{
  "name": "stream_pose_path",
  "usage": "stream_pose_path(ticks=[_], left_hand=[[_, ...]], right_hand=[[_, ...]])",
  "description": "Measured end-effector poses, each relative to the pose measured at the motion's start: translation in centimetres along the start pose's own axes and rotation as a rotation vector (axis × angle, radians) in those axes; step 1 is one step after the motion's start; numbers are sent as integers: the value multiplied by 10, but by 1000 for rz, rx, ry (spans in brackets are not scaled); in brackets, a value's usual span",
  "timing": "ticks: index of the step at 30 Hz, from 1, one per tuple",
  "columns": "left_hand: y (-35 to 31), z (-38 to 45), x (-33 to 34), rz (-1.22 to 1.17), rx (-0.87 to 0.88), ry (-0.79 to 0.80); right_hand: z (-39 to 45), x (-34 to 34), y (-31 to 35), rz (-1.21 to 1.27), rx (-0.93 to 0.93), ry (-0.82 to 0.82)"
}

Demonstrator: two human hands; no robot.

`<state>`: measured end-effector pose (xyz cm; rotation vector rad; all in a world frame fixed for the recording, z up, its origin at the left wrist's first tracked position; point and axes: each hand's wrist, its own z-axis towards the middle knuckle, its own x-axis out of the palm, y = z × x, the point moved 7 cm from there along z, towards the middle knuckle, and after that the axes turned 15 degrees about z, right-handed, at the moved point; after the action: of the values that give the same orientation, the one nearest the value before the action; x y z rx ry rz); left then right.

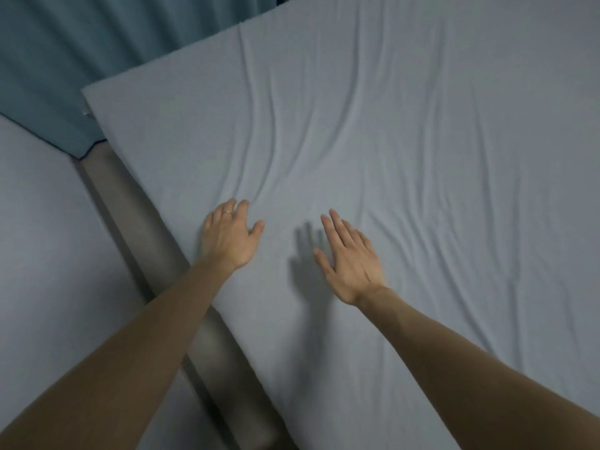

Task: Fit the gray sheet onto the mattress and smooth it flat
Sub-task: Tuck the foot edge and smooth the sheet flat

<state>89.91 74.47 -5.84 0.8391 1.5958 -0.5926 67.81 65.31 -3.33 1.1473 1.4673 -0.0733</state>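
Gray sheet [373, 141]: spread over the mattress, covering the whole top from 12 to 5 o'clock; far-left corner at 10 o'clock wrapped and squared.
Wrinkles [292, 131]: long soft ridges fanning from the hands toward 12 o'clock; a second set at 3 o'clock, running toward 5.
Left hand [229, 233]: palm down on the sheet near the mattress's left edge, fingers relaxed and a little spread, thumb out to the right; thin ring [227, 212] on one finger. Holding nothing.
Right hand [350, 258]: flat and wide, fingers straight and close together, pointing to 11 o'clock; shadow on the sheet just left of it. Contact with the sheet: cannot tell. Holding nothing.
Bed frame [136, 216]: padded taupe rail along the mattress's left side, running 10 to 6 o'clock.
Curtain [65, 60]: teal, pleated, at 10 to 11 o'clock, hem reaching down behind the mattress corner.
Floor or surface at 8 to 9 o'clock: pale gray, featureless.
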Motion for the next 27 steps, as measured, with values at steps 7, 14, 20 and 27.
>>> stream_pose_path(ticks=[7,14,20,27], left_hand=[[-2,-39,-67,83,97,162],[52,-12,-141,59,34,121],[142,141,-82,96,14,200],[255,309,28,284,158,108]], right_hand=[[-27,-65,66,77,-6,65],[2,-90,127,72,1,94],[148,-15,170,72,32,136],[339,111,206,-26,-87,155]])
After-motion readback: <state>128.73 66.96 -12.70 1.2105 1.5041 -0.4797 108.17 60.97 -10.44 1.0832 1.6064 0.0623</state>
